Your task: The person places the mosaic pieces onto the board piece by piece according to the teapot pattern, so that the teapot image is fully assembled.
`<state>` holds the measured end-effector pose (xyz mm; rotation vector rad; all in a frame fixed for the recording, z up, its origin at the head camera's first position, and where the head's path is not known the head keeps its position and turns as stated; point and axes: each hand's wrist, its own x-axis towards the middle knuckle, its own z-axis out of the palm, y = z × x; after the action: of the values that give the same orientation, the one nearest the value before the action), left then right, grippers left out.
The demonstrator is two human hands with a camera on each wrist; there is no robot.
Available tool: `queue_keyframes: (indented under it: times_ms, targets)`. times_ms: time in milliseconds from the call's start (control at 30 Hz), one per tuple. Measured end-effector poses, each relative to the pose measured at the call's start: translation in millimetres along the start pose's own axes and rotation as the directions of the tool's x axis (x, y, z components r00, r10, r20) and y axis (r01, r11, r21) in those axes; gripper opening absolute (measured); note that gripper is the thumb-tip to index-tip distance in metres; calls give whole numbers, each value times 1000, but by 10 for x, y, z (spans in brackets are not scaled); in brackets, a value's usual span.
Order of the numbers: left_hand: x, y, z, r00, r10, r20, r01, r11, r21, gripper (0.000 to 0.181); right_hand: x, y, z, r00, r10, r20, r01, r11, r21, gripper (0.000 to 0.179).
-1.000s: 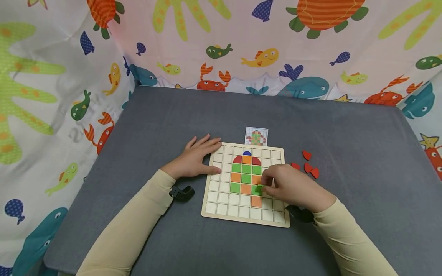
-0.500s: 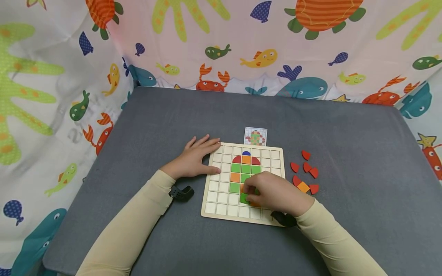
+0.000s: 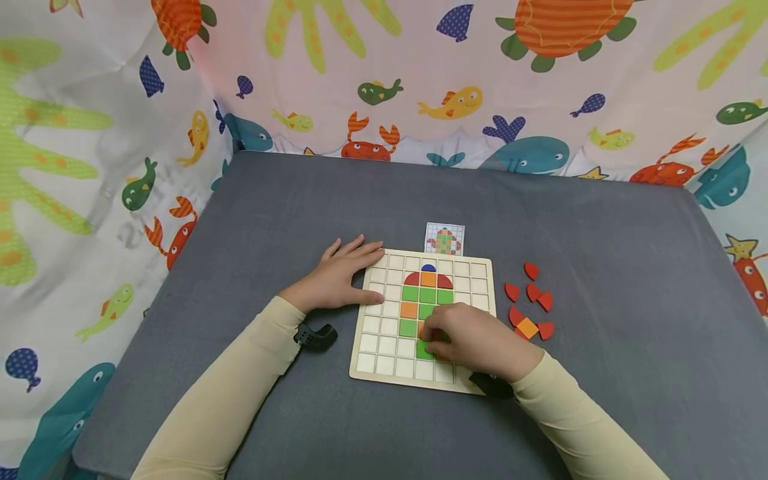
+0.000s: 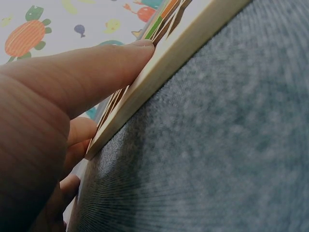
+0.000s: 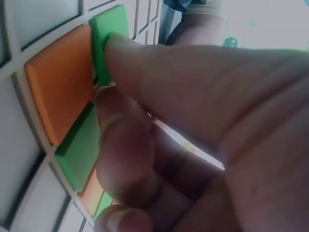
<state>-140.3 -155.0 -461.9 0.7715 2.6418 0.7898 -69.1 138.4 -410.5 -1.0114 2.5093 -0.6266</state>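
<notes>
A wooden grid board (image 3: 373,364) bears green, orange, red and blue flat pieces in a stepped pattern. My left hand (image 3: 338,275) lies spread along its left edge, thumb and fingertips resting on the rim and cells. In the left wrist view the left thumb (image 4: 101,70) presses the board's edge. Over the lower middle, my right hand (image 3: 480,339) has curled fingers at a green square tile (image 5: 107,36). Its thumb touches that tile's face, with a fingertip by the lower edge. The tile sits at its cell, slightly raised, beside an orange tile (image 5: 65,82).
A small pattern card (image 3: 445,239) lies at the board's far edge. To the right are several loose red pieces (image 3: 533,291) and an orange square tile (image 3: 527,329). Behind the grey table (image 3: 300,207) hangs a curtain with sea animals.
My right hand has moved left and toward me with the green tile, now over a lower cell. Loose pieces it covered at the right now show. The left hand stays put.
</notes>
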Motion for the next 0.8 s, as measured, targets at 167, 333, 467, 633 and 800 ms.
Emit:
queue_keyframes:
  times_ms: [167,333,467,633,800]
  targets:
    - [10,0,22,1000,3,10,-3,1000,-1,95,-28,31,-5,1000,-14,-1,14,1000,1,15]
    - [16,-2,6,1000,9,-4,-9,1000,6,95,-77,126,-114,999,-15,-42,15,1000,11,15]
    - [-1,-6,0,1000,8,-4,-8,1000,-1,95,-133,273,-227,997,26,-69,-23,999,44,14]
    - [-19,-8,13,1000,4,1,-4,1000,-5,96,-220,496,-352,990,121,-66,-115,989,92,8]
    - [-2,-21,21,1000,6,-11,-6,1000,0,95,-337,669,-501,977,202,-66,-195,975,108,7]
